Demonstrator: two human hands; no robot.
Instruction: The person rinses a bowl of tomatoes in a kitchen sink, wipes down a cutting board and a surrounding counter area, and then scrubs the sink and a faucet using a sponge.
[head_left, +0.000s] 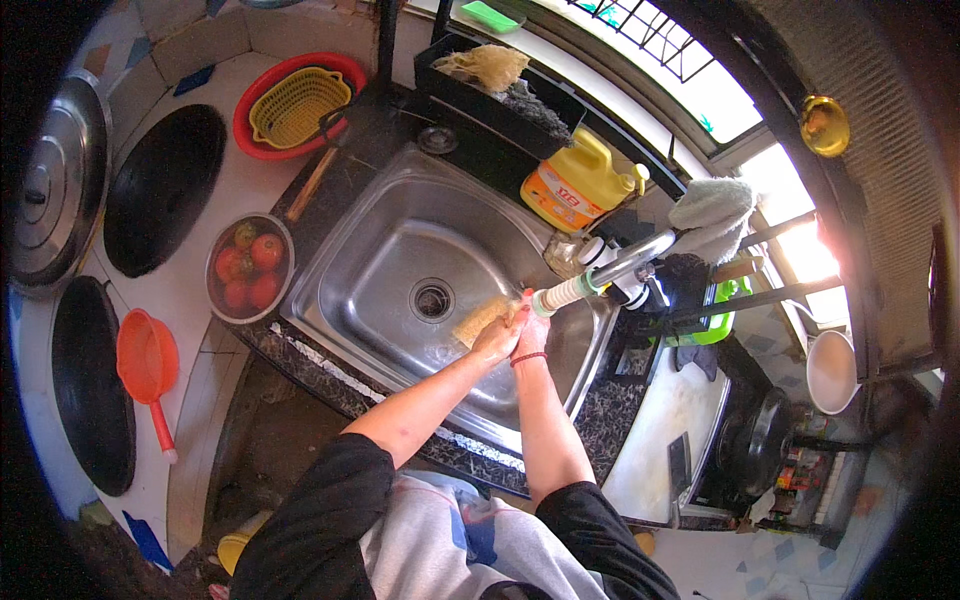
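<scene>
My left hand (495, 339) and my right hand (531, 334) meet over the right side of a stainless steel sink (375, 259), just under the tap outlet. A tan loofah scrubber (478, 321) sticks out beyond the fingers of my left hand, which grips it. My right hand presses against the left, and its fingers are partly hidden, so whether it also holds the scrubber is unclear. The tap (570, 292) has a white ribbed extension with pale green rings, right above my right hand. Below the hands, to the left, lies the round drain (432, 300).
At the sink's left stands a steel bowl of tomatoes (250, 268). Behind it is a red basin (244, 124) with a yellow basket (300, 105). A yellow detergent jug (577, 184) stands behind the sink. Right are a white cutting board (637, 465) and a cleaver (679, 465).
</scene>
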